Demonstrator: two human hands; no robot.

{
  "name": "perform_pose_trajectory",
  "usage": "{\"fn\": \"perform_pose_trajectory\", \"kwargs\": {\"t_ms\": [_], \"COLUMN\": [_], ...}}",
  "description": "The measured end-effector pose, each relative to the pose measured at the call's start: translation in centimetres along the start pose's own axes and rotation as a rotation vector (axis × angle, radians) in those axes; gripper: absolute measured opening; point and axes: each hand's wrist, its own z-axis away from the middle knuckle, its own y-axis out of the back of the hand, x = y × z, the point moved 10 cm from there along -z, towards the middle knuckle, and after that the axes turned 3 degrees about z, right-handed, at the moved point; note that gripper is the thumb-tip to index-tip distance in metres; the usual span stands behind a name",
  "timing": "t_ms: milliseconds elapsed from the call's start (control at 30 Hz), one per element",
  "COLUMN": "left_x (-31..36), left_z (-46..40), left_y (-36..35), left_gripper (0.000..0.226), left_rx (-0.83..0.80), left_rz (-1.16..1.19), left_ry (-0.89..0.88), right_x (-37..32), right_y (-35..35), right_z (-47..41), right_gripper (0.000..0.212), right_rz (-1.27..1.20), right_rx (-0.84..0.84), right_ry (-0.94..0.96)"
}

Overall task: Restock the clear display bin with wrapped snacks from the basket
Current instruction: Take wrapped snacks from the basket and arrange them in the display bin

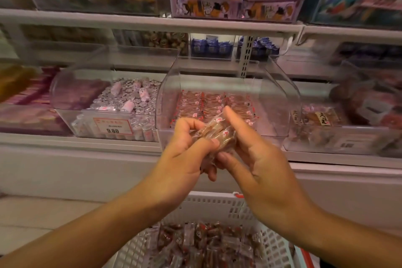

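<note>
restock partway: one handful up, plenty left below

both hands raised together in front of the bin. left hand [185,148] curled round the near end of a small stack of wrapped snacks [214,131], fingers folded under and over it. right hand [256,154] gripping the far side of the same stack, thumb up along the top wrapper, fingers beneath. stack held in the air, just short of the front wall of the clear display bin [228,130], not yet inside.

behind the hands, bin open at the top and already carrying neat rows of the same red-marked packets [208,102] across its floor. rows low, with clear room above them, so judged only part filled. right-hand strip of the bin looking thinner, though glare makes that hard to settle.

below the forearms, white basket [219,204] on the floor side of the shelf, a deep loose heap of wrapped snacks [202,243] visible inside. judged as many handfuls to go.

further out, neighbouring bin of silver and pink sweets [128,98] to the left with a 9.80 tag [113,129], and a blurred bin of brown packs [319,117] to the right.
</note>
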Motion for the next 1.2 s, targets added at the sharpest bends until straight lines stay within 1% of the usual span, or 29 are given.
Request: {"fn": "perform_pose_trajectory", "kwargs": {"t_ms": [133,233,267,333,400,467,533,600,667,700,767,833,900,1000,1067,1200], "left_x": [0.0,0.8,1.4,2.7,4.0,5.4,6.2,6.8,6.9,6.5,4.6,2.8,2.1,1.8,1.5,1.5], "left_z": [0.1,-0.1,-0.4,-1.4,-3.0,-4.6,-6.2,-7.3,-8.1,-8.3,-8.7,-8.8,-8.8,-8.7,-8.8,-8.7], "left_y": [0.2,-0.1,-0.1,0.3,0.6,0.4,0.4,1.1,1.9,1.9,2.1,2.6,2.8,2.8,2.9,3.0], "left_gripper": [0.015,0.007,0.011,0.029,0.044,0.051,0.048,0.032,0.012,0.005,0.006,0.013,0.019,0.028,0.029,0.033], "left_rx": [0.001,0.009,0.034,0.129,0.223,0.249,0.240,0.248,0.217,0.166,0.045,-0.025,-0.044,-0.048,-0.048,-0.055], "left_rz": [-0.101,-0.087,-0.104,-0.183,-0.288,-0.378,-0.405,-0.498,-0.766,-0.920,-1.146,-1.265,-1.298,-1.307,-1.314,-1.320], "left_ry": [0.011,0.010,-0.005,-0.039,-0.055,-0.085,-0.129,-0.177,-0.259,-0.278,-0.267,-0.219,-0.186,-0.164,-0.138,-0.098], "right_x": [-0.4,-1.4,-1.9,-3.5,-4.7,-5.2,-5.0,-3.7,-1.1,0.6,3.7,5.5,6.3,8.6,9.6,9.8], "right_y": [-0.4,0.7,1.2,2.1,2.6,3.1,3.8,4.9,5.9,6.0,5.7,5.1,3.9,2.1,1.5,1.6], "right_z": [-0.1,-1.0,-1.4,-2.9,-5.1,-7.7,-10.3,-12.7,-14.2,-14.4,-13.8,-13.1,-12.9,-12.6,-12.7,-12.7], "right_gripper": [0.079,0.077,0.073,0.060,0.048,0.041,0.036,0.030,0.027,0.027,0.028,0.030,0.038,0.043,0.039,0.027], "right_rz": [0.016,0.085,0.098,0.202,0.341,0.444,0.551,0.633,0.792,0.891,1.070,1.231,1.328,1.276,1.239,1.230], "right_rx": [-0.056,-0.053,-0.055,-0.099,-0.200,-0.293,-0.365,-0.383,-0.403,-0.444,-0.551,-0.598,-0.594,-0.648,-0.663,-0.669], "right_ry": [0.007,0.043,0.057,0.125,0.156,0.163,0.158,0.105,0.011,-0.042,-0.127,-0.138,-0.093,-0.170,-0.205,-0.198]}}
